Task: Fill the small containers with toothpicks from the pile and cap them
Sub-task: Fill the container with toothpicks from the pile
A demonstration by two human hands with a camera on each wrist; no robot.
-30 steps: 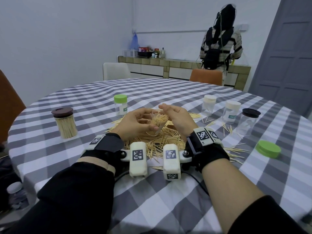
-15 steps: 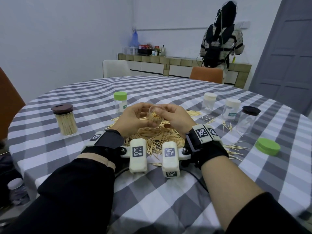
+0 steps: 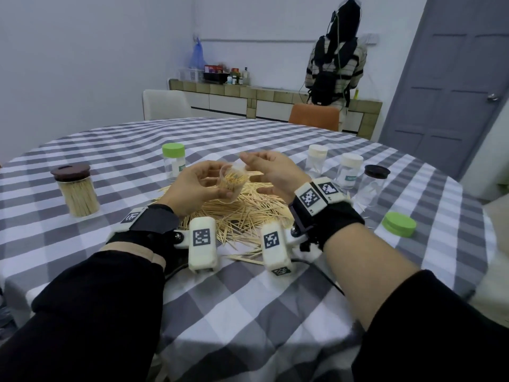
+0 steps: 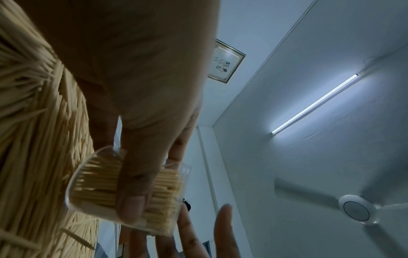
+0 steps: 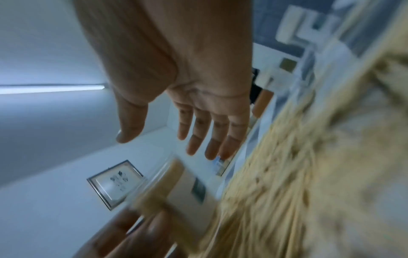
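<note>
My left hand [image 3: 198,184] grips a small clear container [image 3: 230,184] packed with toothpicks, tilted with its open mouth toward the right, above the toothpick pile [image 3: 242,216]. In the left wrist view my thumb and fingers wrap the container [image 4: 99,185]. My right hand [image 3: 271,170] hovers just right of the container's mouth, fingers straight and empty; the right wrist view shows the right hand [image 5: 194,122] with its palm open. A loose green cap [image 3: 399,224] lies on the cloth at the right.
On the checked tablecloth [image 3: 248,293] stand a filled brown-lidded jar [image 3: 77,190] at left, a green-capped jar [image 3: 174,164] behind, two white-capped jars [image 3: 316,159] [image 3: 349,170] and a black-lidded empty jar [image 3: 374,184] at right. A person [image 3: 336,62] stands at the far counter.
My right hand has let go of the container's mouth and opened, drawing slightly right. My left hand has tilted the container more toward the right.
</note>
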